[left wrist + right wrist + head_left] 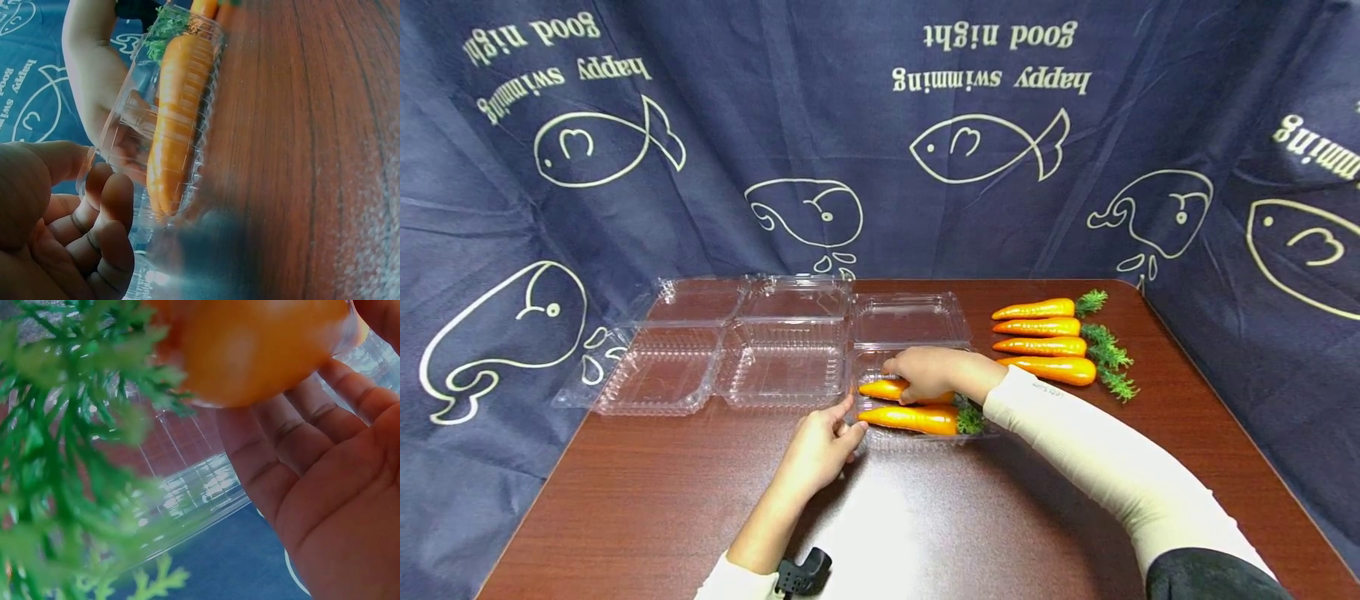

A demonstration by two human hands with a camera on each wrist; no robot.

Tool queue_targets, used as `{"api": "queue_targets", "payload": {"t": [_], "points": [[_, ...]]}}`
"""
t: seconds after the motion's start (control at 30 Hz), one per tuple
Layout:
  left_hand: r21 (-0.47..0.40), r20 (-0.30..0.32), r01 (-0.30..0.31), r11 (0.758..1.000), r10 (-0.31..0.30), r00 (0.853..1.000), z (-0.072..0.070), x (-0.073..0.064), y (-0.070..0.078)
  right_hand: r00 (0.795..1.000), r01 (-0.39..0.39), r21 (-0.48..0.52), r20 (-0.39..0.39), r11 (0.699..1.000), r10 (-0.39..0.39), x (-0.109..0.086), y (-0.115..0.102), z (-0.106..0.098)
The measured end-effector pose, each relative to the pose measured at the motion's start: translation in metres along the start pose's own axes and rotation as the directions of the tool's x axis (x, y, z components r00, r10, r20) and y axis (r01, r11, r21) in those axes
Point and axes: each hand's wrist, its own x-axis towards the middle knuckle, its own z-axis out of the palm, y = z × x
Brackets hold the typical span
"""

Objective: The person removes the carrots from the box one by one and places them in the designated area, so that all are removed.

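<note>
A clear plastic clamshell container stands on the table with its lid folded back. One orange carrot with green leafy top lies along its near side. My left hand pinches the container's left edge between thumb and fingers, as the left wrist view shows. My right hand reaches into the container from above and grips a second carrot, lying behind the first. In the right wrist view, fingers curl around that orange carrot; green leaves fill the left side.
Two more clear containers with raised lids stand to the left, an outer one and a middle one. Several carrots lie in a column on the right of the brown table. Dark blue printed cloth hangs behind and at the sides.
</note>
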Motion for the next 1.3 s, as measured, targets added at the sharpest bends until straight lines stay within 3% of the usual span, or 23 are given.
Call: {"api": "queue_targets", "payload": {"t": [0.33, 0.8, 1.07, 1.3], "points": [[0.007, -0.002, -0.008, 1.0, 0.008, 1.0, -0.001, 0.001, 0.0, 1.0, -0.004, -0.004, 0.031, 1.0, 0.004, 0.001, -0.002, -0.003], [-0.014, -0.011, 0.001, 1.0, -0.001, 1.0, 0.001, 0.001, -0.001, 0.999, 0.05, -0.052, 0.02, 0.997, -0.049, 0.002, 0.001, -0.001], [-0.006, -0.034, -0.008, 1.0, 0.008, 0.999, 0.0, -0.001, -0.002, 0.996, 0.063, -0.025, -0.063, 0.998, -0.065, -0.006, 0.0, -0.016], [0.017, -0.034, 0.0, 1.0, 0.001, 0.999, 0.001, 0.0, -0.002, 0.98, 0.115, -0.028, -0.16, 0.993, -0.118, -0.017, 0.002, -0.024]]}}
